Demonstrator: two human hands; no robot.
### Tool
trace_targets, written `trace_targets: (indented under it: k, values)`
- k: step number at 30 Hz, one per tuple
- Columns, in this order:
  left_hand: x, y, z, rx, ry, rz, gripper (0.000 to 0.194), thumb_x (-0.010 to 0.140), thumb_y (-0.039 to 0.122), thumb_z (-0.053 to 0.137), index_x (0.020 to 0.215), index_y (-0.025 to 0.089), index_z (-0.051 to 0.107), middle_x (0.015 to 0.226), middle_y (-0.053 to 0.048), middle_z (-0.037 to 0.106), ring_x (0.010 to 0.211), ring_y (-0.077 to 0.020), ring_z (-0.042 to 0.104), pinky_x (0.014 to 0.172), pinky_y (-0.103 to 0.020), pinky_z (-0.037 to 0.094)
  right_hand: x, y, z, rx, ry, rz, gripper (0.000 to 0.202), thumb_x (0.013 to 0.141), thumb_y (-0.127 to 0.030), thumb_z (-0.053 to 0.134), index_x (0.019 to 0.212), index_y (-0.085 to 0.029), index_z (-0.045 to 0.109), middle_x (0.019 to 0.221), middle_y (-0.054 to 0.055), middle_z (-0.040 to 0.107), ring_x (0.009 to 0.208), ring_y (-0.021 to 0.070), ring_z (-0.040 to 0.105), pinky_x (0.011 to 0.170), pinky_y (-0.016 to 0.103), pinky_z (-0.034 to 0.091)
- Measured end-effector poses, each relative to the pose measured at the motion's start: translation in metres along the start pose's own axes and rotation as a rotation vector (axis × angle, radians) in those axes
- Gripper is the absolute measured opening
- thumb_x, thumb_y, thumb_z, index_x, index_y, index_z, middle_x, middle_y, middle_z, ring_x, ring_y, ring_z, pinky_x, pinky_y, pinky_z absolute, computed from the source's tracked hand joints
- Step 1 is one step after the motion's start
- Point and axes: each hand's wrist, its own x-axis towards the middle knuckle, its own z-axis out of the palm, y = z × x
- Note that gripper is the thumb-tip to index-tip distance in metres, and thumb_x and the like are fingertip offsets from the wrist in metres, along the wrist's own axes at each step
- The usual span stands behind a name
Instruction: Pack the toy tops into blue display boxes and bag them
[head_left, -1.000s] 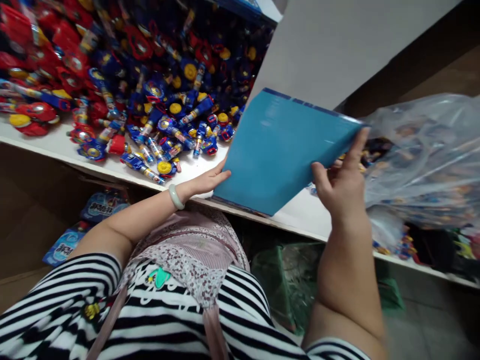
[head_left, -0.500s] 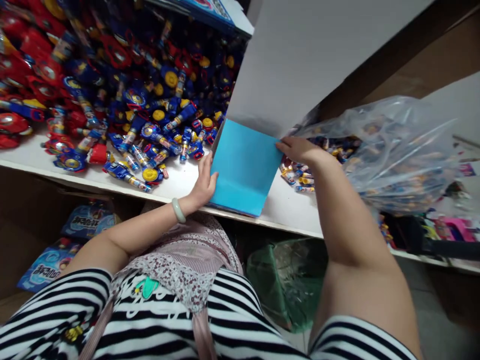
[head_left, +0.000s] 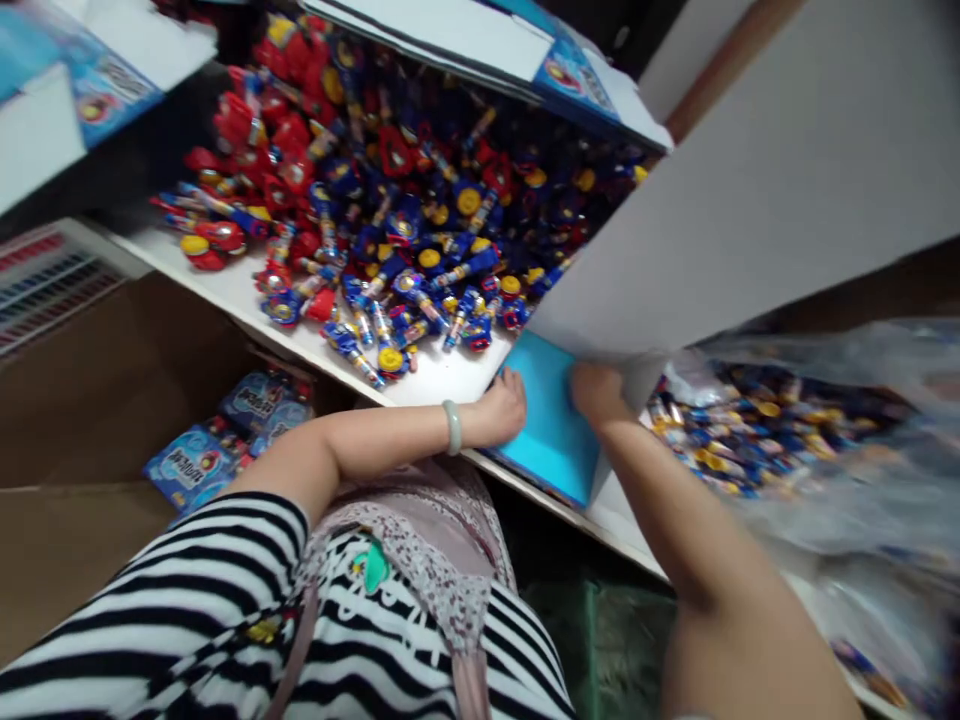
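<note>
I find the blue panel (head_left: 551,440) on the white shelf (head_left: 454,382), its near edge by the shelf's lip at 6 o'clock. Left hand (head_left: 504,406), at the panel's 10: fingers curled narrow, grip I cannot tell. Right hand (head_left: 597,393), at 2: fingers blurred, spread unclear. Bare shelf past 10; toy pile (head_left: 430,258) at 11; white partition (head_left: 675,240) closes 1.

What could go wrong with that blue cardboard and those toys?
The blue cardboard lies along the front edge of the table, so a nudge from the left hand or right hand might push it off. Loose toys lie near that edge, close to the left forearm, which might knock some down.
</note>
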Motion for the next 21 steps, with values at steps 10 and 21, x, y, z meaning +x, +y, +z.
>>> trace_targets:
  k: [10,21]
  values:
    - [-0.033,-0.068,-0.006,-0.618,0.552,0.165,0.028,0.096,0.019,0.048,0.115,0.008,0.065,0.117,-0.018,0.065,0.114,-0.0218,0.062,0.102,-0.034,0.051,-0.001,-0.025,0.033,0.009,0.211,-0.147,0.057,0.098,-0.034,0.027,0.139,-0.005,0.055,0.145,0.024,0.054,0.132,0.0354,0.055,0.104,0.050,0.050]
    - [-0.223,-0.359,0.020,-0.882,0.797,-1.319,0.035,0.075,0.027,0.080,0.100,0.014,0.059,0.093,-0.008,0.067,0.097,-0.0259,0.065,0.097,-0.047,0.051,0.051,-0.254,-0.103,-0.027,0.297,-0.976,0.033,0.097,-0.024,0.041,0.107,-0.023,0.072,0.106,0.011,0.074,0.100,0.0258,0.068,0.080,0.037,0.049]
